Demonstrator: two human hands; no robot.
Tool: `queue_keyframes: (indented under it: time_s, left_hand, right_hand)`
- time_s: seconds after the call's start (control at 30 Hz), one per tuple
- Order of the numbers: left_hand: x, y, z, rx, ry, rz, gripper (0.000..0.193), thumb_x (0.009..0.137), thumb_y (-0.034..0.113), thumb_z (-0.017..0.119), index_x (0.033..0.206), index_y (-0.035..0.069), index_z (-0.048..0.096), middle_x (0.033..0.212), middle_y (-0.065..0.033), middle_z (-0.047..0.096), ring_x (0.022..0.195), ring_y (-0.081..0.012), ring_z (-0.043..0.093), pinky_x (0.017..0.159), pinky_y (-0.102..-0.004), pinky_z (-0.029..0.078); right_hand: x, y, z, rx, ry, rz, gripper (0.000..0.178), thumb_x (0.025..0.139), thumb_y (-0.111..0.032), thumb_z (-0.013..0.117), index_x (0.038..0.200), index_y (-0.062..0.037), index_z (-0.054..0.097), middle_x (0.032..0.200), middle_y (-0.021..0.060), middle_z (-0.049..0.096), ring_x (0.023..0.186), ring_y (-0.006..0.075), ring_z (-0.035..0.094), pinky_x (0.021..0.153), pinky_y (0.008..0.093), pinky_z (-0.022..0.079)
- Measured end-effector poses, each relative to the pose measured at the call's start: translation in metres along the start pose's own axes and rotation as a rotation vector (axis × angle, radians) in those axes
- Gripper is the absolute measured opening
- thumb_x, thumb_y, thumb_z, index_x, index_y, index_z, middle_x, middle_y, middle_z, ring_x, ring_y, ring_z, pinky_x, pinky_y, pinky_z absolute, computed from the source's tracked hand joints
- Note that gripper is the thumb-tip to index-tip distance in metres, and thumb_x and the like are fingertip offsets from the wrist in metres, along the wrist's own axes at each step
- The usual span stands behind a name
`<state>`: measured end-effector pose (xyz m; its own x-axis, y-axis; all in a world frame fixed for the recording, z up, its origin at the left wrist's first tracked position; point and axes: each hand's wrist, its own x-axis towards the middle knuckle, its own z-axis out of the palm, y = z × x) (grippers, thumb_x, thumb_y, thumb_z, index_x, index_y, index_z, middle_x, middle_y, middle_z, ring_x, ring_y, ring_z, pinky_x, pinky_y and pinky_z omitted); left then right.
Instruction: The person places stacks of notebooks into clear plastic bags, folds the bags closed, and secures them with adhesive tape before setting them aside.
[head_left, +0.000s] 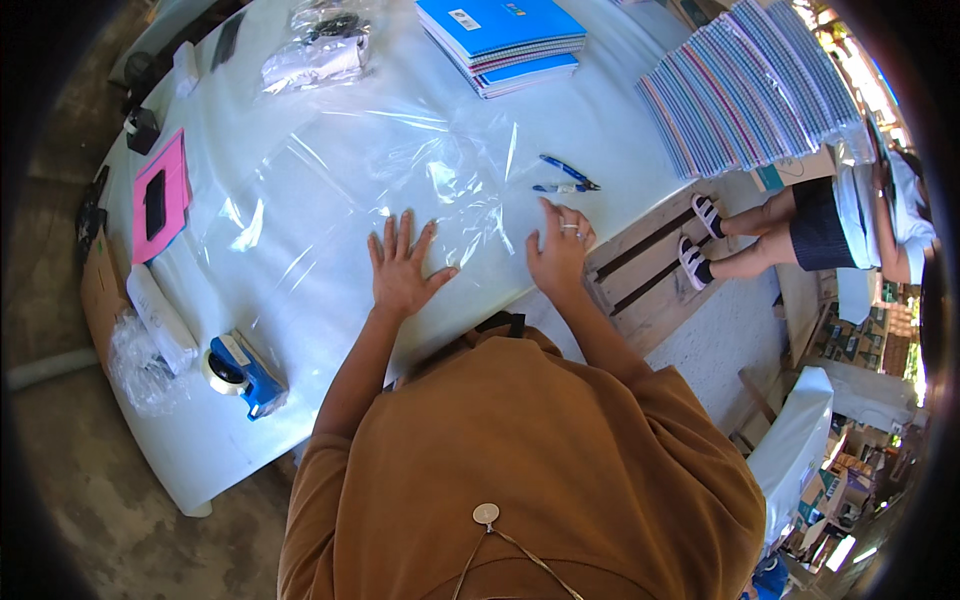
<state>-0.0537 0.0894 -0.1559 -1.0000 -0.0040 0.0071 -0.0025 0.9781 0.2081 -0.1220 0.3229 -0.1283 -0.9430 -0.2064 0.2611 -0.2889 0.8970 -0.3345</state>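
A large clear plastic sheet (340, 190) lies spread over the white table (600, 120). My left hand (400, 268) rests flat on its near edge with the fingers spread wide. My right hand (560, 250), wearing rings, presses on the sheet's right near corner with the fingers bent down. Neither hand grips anything. Two blue pens (568, 178) lie just beyond my right hand.
A stack of blue notebooks (505, 40) sits at the far edge, with a fanned row of striped notebooks (750, 90) to the right. A blue tape dispenser (243, 372), a pink booklet (160, 195) and a bagged item (318, 48) lie left. A seated person (820, 220) is at right.
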Motion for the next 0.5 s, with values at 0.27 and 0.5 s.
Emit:
queue_keyframes:
  time_s: [0.27,0.5]
  left_hand:
    - [0.006,0.004,0.006,-0.01,-0.022,0.053,0.079,0.079,0.064,0.049,0.142,0.022,0.028,0.151,-0.0137,0.011,0.139,-0.0359,0.007,0.107,-0.059,0.006]
    - [-0.044,0.042,-0.018,-0.213,0.0,0.035,0.06,0.079,0.046,0.061,0.131,0.02,0.046,0.142,-0.0145,0.028,0.133,-0.0366,0.022,0.106,-0.0536,0.018]
  right_hand:
    - [0.049,0.024,0.052,-0.238,-0.084,-0.209,0.043,0.083,-0.035,0.055,0.124,-0.0261,0.053,0.136,0.0148,0.04,0.125,0.0369,0.032,0.104,0.0545,0.018]
    - [0.069,0.055,0.046,-0.173,-0.234,-0.098,0.052,0.085,-0.044,0.053,0.131,-0.0222,0.045,0.132,0.014,0.042,0.121,0.0379,0.037,0.1,0.054,0.024]
